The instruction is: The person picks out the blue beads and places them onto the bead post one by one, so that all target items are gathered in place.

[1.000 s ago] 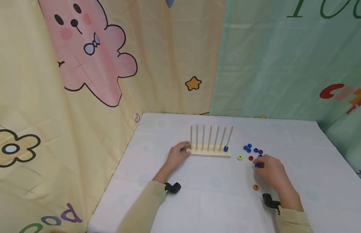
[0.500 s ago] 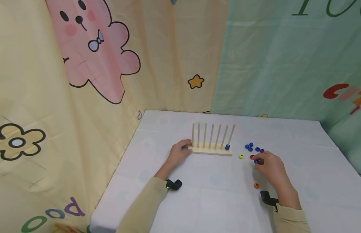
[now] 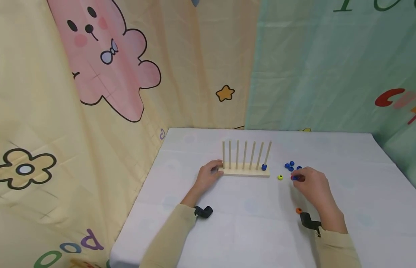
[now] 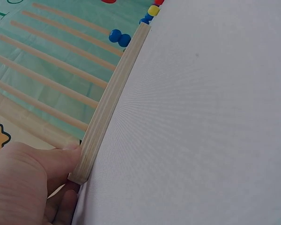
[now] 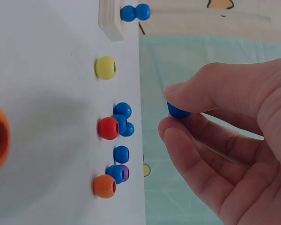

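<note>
A wooden peg rack (image 3: 244, 172) with a row of upright pegs stands on the white table. My left hand (image 3: 207, 178) pinches the left end of its base, thumb on one side and fingers on the other in the left wrist view. Two blue beads (image 5: 135, 12) are stacked on the rightmost peg. Between thumb and fingertips, my right hand (image 3: 313, 186) pinches a blue bead (image 5: 179, 111), held up off the tabletop. It is to the right of the rack, over the loose beads. The fingertips cover part of the held bead.
A yellow bead (image 3: 280, 177) lies near the rack's right end. Beyond it are several blue beads (image 3: 291, 166), a red bead (image 5: 108, 128) and a purple one (image 5: 126, 173). One orange bead (image 3: 298, 210) sits closer to me, another orange bead (image 5: 104, 186) farther right.
With the blue bead pinched, my right hand has risen from the table and shifted slightly away from me. My left hand keeps its grip on the base; the view has shifted a little.
</note>
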The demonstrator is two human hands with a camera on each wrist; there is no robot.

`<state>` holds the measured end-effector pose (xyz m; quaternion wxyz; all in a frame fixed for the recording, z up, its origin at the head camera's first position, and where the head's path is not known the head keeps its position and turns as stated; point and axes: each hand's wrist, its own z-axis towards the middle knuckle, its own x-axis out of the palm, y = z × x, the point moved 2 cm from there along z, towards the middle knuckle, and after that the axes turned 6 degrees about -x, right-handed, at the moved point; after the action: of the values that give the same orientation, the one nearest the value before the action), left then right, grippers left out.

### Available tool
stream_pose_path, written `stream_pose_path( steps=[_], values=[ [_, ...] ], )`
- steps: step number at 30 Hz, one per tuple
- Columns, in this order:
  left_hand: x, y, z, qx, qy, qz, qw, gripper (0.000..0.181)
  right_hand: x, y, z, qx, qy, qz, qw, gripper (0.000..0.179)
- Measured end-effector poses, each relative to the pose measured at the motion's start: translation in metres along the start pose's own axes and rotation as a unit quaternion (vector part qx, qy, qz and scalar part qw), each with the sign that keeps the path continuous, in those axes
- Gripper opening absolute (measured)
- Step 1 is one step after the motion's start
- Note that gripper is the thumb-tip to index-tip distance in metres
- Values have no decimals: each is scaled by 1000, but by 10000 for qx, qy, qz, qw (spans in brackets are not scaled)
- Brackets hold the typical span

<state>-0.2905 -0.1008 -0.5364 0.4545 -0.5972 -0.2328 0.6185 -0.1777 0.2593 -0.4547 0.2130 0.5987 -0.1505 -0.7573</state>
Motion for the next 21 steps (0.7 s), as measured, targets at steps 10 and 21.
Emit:
stream_pose_path(
  steps=[10,21],
  values=[
    [1,-4,0,-94,-28,78,9999,35,-5,8,10,-245,-164,-11,9996,25],
    [1,-4,-1,-183,-3,140,9997,37,-16,18,21,-344,-256,193,9989,21]
  ],
)
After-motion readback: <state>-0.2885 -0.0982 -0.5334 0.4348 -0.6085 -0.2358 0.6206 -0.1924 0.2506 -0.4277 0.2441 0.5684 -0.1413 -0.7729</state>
